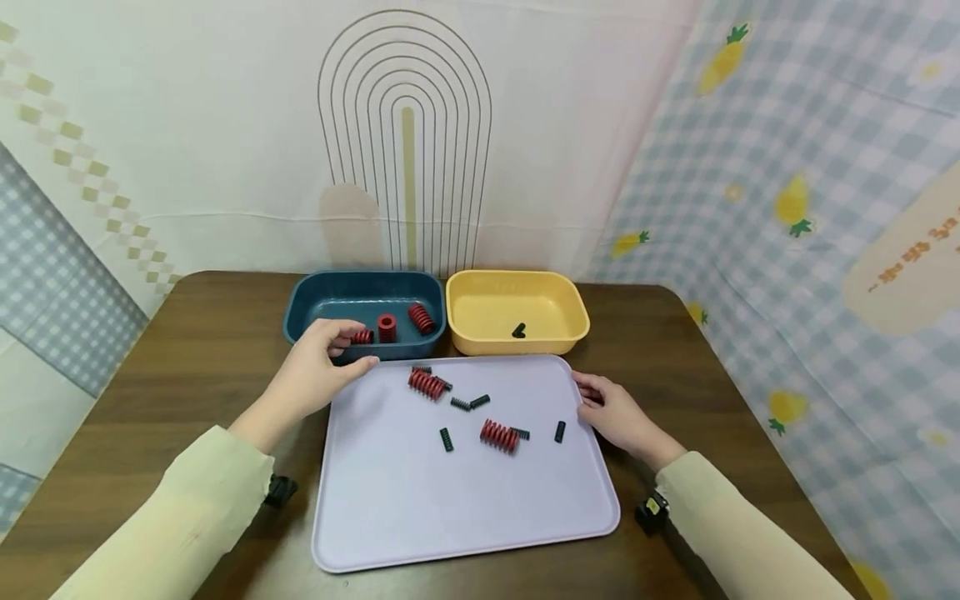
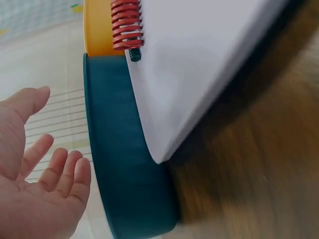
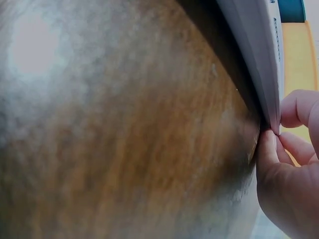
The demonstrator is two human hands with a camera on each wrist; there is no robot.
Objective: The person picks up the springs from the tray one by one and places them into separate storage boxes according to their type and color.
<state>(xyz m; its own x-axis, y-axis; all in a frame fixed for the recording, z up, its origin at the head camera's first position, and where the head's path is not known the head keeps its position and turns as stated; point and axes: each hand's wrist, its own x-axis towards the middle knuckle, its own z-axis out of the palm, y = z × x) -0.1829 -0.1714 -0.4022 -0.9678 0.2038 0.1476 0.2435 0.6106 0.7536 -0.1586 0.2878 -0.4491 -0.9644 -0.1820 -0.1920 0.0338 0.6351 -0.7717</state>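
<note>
My left hand (image 1: 313,371) is over the front left of the blue bin (image 1: 360,283), its thumb apart from the fingers and nothing in its grasp. Three red coil springs are in that bin, including one upright spring (image 1: 387,328) and one leaning spring (image 1: 422,318). At the right edge of the pale lilac tray (image 1: 450,517), my right hand (image 1: 617,412) pinches the rim between thumb and fingers. On the tray lie two large red springs, one nearer the middle (image 1: 499,436) and one near the back (image 1: 426,384), among several small dark springs (image 1: 446,439).
A yellow bin (image 1: 517,287) stands against the blue one and contains small dark springs (image 1: 519,331). Both bins sit directly behind the tray on a brown wooden table (image 1: 202,333). Printed cloth (image 1: 555,125) hangs at the back and sides.
</note>
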